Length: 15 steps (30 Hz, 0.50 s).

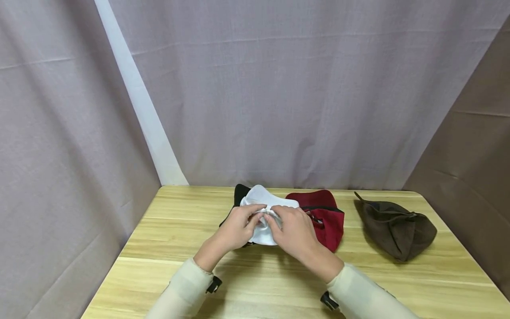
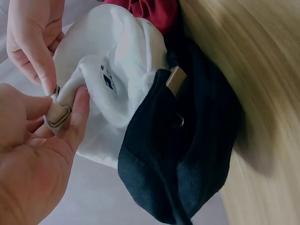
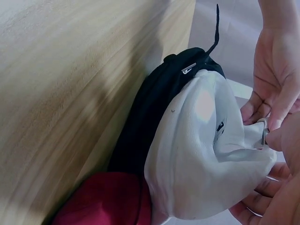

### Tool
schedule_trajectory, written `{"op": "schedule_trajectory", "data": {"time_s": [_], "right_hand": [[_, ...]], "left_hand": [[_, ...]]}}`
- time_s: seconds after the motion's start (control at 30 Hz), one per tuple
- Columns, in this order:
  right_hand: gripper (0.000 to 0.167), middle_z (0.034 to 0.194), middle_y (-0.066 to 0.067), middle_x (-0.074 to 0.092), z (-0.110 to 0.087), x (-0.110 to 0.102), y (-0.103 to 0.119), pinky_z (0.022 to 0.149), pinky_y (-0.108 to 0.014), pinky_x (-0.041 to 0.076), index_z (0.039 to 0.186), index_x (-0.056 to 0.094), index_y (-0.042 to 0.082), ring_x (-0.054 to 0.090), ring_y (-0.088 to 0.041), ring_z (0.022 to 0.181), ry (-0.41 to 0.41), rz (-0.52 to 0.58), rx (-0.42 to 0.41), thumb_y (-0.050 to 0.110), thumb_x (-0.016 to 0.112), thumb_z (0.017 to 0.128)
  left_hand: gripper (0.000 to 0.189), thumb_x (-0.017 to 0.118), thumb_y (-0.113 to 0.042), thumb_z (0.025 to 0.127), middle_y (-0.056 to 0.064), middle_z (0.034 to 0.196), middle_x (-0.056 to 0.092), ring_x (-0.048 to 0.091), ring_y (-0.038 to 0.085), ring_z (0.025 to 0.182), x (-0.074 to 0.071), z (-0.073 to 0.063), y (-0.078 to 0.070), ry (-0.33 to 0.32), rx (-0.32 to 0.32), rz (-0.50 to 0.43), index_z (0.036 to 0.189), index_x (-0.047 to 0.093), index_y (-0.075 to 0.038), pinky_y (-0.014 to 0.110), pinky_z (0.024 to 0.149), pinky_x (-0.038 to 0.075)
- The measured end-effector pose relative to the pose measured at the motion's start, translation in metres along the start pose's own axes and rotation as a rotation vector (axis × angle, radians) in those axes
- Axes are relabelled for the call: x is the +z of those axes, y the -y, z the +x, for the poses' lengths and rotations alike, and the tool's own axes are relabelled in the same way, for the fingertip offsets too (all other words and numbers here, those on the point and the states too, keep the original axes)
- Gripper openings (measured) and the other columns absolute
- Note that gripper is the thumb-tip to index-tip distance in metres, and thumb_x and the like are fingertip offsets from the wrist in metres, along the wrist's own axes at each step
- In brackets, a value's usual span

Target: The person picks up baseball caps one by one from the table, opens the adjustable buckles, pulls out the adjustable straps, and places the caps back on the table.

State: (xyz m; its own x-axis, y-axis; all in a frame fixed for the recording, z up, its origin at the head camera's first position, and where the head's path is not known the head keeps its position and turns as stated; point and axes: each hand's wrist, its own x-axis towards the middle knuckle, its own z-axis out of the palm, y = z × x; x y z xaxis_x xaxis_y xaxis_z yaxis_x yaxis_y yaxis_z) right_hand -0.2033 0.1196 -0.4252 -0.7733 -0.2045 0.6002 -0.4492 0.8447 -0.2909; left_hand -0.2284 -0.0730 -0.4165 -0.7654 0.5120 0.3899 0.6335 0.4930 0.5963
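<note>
A white cap (image 1: 260,194) sits in front of me, and both hands are at its back strap. My left hand (image 1: 236,227) pinches the strap's end (image 2: 59,114) between thumb and finger. Beside it, my right hand (image 1: 295,231) pinches the strap near a small metal buckle (image 3: 265,136). In the wrist views the white cap bulges, with a small dark print (image 2: 108,78) inside. It overlaps a black cap (image 2: 187,126) with a metal clasp (image 2: 176,80) on its strap. To the right of the white cap lies a red cap (image 1: 331,223), close to my right hand.
A dark brown cap (image 1: 398,230) lies apart on the right side of the wooden table (image 1: 167,230). Grey curtains (image 1: 255,110) hang behind the table's back edge and to the left. Brown fabric (image 1: 474,150) hangs on the right.
</note>
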Motion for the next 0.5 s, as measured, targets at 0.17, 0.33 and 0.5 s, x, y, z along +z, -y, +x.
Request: {"op": "schedule_trajectory", "data": {"time_s": [0.17,0.33,0.5], "right_hand": [[0.021,0.093,-0.005,0.082,0.0009,0.0009,-0.0015,0.077,-0.049,0.059,0.102,0.079,0.012,0.077,-0.034,0.082,-0.009,-0.006,0.001,0.032,0.077,0.096],[0.021,0.088,-0.004,0.081,0.0022,0.0009,-0.0017,0.069,-0.05,0.057,0.101,0.079,0.012,0.076,-0.035,0.079,-0.012,-0.009,0.01,0.033,0.077,0.096],[0.021,0.069,-0.002,0.071,0.0036,0.0008,-0.0004,0.059,-0.046,0.052,0.089,0.073,0.013,0.071,-0.035,0.069,-0.013,-0.024,0.01,0.032,0.078,0.096]], "left_hand": [[0.042,0.059,-0.003,0.103,0.015,0.123,0.079,0.072,0.016,0.091,0.0007,0.0,0.0018,0.002,0.016,0.0,0.143,0.064,0.003,0.025,0.079,0.059],[0.04,0.06,-0.003,0.103,0.015,0.118,0.08,0.069,0.013,0.084,0.0052,0.0013,0.006,-0.031,0.045,0.011,0.142,0.065,0.002,0.023,0.077,0.058],[0.038,0.06,-0.001,0.104,0.015,0.116,0.081,0.078,0.016,0.089,0.0072,0.0016,0.0058,-0.036,0.045,-0.007,0.141,0.066,0.004,0.024,0.079,0.061]]}}
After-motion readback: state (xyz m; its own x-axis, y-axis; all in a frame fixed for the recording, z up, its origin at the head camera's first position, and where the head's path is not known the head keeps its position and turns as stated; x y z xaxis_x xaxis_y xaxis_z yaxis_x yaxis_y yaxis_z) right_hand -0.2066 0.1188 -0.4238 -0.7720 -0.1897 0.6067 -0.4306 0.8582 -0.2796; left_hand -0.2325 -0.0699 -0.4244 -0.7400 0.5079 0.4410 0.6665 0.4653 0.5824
